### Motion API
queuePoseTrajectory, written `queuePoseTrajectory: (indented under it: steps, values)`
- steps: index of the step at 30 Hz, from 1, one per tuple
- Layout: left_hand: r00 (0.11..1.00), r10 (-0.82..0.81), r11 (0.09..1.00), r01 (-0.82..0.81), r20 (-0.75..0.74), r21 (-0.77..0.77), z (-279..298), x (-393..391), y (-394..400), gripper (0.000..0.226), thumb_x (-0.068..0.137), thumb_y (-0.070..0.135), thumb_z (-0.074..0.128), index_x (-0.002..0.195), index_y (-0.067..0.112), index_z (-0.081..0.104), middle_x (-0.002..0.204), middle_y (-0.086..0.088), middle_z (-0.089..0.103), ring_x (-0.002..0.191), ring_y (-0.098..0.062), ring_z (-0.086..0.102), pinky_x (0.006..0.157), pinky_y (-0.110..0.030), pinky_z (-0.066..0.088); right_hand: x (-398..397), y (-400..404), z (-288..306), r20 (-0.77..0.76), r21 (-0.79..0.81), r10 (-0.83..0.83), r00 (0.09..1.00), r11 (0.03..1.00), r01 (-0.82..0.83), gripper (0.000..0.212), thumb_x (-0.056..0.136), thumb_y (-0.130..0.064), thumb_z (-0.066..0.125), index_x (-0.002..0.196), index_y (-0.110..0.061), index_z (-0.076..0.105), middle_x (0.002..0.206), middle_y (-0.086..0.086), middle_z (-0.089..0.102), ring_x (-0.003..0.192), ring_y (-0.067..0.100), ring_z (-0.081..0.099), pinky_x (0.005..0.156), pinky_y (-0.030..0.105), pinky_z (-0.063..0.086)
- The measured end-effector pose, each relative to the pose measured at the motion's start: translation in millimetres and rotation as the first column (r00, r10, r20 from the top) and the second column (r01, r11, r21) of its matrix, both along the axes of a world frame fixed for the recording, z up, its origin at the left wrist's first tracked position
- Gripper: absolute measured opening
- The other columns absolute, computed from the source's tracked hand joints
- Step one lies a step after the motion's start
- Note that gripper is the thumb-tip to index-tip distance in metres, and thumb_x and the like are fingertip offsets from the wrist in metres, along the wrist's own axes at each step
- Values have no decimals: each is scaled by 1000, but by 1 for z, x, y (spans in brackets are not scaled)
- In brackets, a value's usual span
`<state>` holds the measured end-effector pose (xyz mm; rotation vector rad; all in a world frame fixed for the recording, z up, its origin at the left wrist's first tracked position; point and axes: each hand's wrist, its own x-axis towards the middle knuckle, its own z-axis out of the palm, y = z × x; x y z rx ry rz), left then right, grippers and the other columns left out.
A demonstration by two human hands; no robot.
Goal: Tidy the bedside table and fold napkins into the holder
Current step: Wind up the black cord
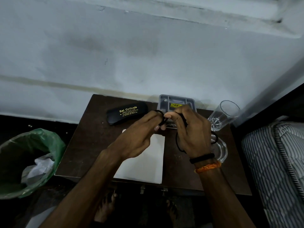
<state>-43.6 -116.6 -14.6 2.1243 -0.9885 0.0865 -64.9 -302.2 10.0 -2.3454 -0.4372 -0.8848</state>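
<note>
Worktop (pixel 85 145) is seen dark brown, with white napkin (pixel 148 165) laid flat at its near edge, long axis running near-to-far, directly beneath both hands. Grey holder (pixel 176 100) is set at the far edge, just beyond the fingers. Black cord (pixel 162 118) is pinched by left hand (pixel 139 137) and gripped by right hand (pixel 192 134). Left hand is judged nearer the napkin.

Your open lane: bare counter (pixel 85 145) front-left, w/ the bin (pixel 32 155) just off its edge. Back blocked by specs case (pixel 127 115) & grey tray (pixel 176 102); right side by two glasses (pixel 223 115) nr the bed (pixel 276 162).
</note>
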Motion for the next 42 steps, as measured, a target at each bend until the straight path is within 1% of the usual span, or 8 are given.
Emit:
queuePoseTrajectory:
  steps: [2,4,7,9,14,21,32,42]
  values:
    - [996,-45,996,39,-78,-77,4,0,-2,18,101,-1,42,104,9,57,104,6,59,96,-4,56,86,-17,43,0,1,3,-15,23,-1,1000,1000,2,26,93,-14,69,102,-32,53,86,1,71,75,9,63,70,13,43]
    - [964,-94,987,57,-250,-151,6,-2,-5,18,103,3,41,97,8,58,93,5,65,88,-7,62,80,-24,48,0,3,3,-39,52,-23,999,998,25,24,94,-12,67,100,-32,54,88,-6,69,77,4,60,70,13,43]
    - [777,-278,928,64,-566,-367,15,-7,-8,24,102,11,39,102,-4,57,82,-14,66,66,-23,62,63,-36,48,2,1,0,-108,137,-32,994,989,47,8,101,-20,55,99,-20,62,91,-16,63,82,6,64,71,18,47]
    - [639,-412,858,33,-650,-512,22,-8,-9,25,99,10,39,106,-6,58,73,-14,61,52,-18,51,54,-30,38,4,1,-2,-149,169,-35,988,984,60,23,102,-27,46,97,-12,63,90,-14,63,82,8,63,70,20,46]
    - [446,-690,554,-181,-570,-812,28,-6,-10,44,90,-1,36,130,-11,50,62,-2,43,48,-10,20,52,-27,18,6,-3,-1,-214,113,-20,977,993,45,30,104,-32,39,97,-13,61,78,-7,61,67,13,58,60,30,43]
    - [516,-679,308,-444,-521,-841,26,2,-12,50,92,-7,30,142,-9,38,70,1,44,53,-4,37,52,-16,33,4,-1,1,-479,29,81,874,997,-77,33,104,-34,46,77,-20,61,55,-21,55,53,-3,53,58,17,37]
    - [673,-315,441,-521,-669,-731,19,-1,-28,44,98,-3,43,141,-6,39,91,-12,65,74,-14,62,73,-23,53,-4,3,28,-830,86,187,525,974,-211,40,101,-33,53,70,-15,70,44,-1,59,40,4,53,55,10,40]
    - [892,55,849,-278,-449,-449,6,-8,-34,44,104,8,41,148,11,38,122,-8,65,118,-16,61,101,-39,50,-6,-5,34,-673,-53,124,729,975,-215,20,90,-24,67,71,-18,70,67,-3,69,64,10,63,62,29,47]
